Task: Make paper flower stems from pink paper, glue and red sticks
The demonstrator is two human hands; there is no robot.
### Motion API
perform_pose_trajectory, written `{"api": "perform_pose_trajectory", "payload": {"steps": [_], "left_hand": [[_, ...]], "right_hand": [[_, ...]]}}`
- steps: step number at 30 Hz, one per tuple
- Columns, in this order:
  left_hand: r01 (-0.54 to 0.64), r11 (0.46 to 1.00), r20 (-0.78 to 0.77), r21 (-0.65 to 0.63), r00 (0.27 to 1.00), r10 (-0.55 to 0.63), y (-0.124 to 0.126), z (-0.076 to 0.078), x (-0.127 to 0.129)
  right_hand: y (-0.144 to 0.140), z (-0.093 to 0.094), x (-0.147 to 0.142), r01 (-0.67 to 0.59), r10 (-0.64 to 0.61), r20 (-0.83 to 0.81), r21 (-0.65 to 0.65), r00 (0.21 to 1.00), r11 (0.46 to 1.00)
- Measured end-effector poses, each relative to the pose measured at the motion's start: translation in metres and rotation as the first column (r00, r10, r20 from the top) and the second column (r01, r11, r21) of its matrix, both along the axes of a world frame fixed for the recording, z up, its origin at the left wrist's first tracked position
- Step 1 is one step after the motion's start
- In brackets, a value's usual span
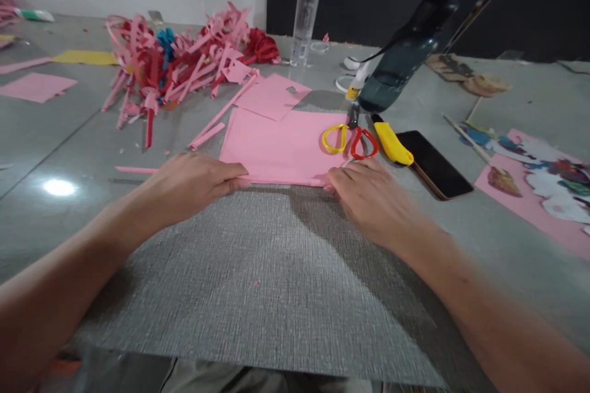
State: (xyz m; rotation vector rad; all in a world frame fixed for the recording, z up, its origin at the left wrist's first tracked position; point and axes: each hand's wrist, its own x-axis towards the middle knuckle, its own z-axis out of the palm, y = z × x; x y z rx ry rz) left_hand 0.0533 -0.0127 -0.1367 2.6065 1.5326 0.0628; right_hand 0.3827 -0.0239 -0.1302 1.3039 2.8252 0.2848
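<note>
Forearms reach in from 7 and 5 o'clock across a grey woven mat point(258, 270) on the surface point(55, 141). Beyond the mat's far edge lies the pink paper sheet point(281, 144), at about 12 o'clock from the hands. Its long axis runs left to right, its near edge parallel to the mat's far edge.

Left hand point(193, 181) rests at the sheet's near-left corner, fingers curled together and pressing down on the edge. Right hand point(369, 193) is at the near-right corner, fingertips closed on the edge — whether they pinch it or only press it flat I cannot tell.

As a judgement, the sheet looks whole and flat, with only its near edge being pressed or creased; no cut shows in it. A smaller pink piece point(274, 95) overlaps its far side at 12 o'clock.

Red-and-yellow scissors point(351, 138) lie on the sheet's right end, untouched, blades pointing away toward 12. Just right of them lie a yellow utility knife point(391, 142) and a dark phone point(436, 164). A heap of pink and red paper strips point(184, 61) sits at 10 o'clock — well apart.
</note>
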Motion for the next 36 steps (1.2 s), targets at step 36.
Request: {"api": "perform_pose_trajectory", "payload": {"steps": [36], "left_hand": [[0.026,0.998,-0.024,-0.056,0.999,-0.027,-0.0021,0.0040,0.0071]], "right_hand": [[-0.0043,-0.0009,-0.0026,-0.009,0.007,-0.043,-0.056,0.999,0.998]]}}
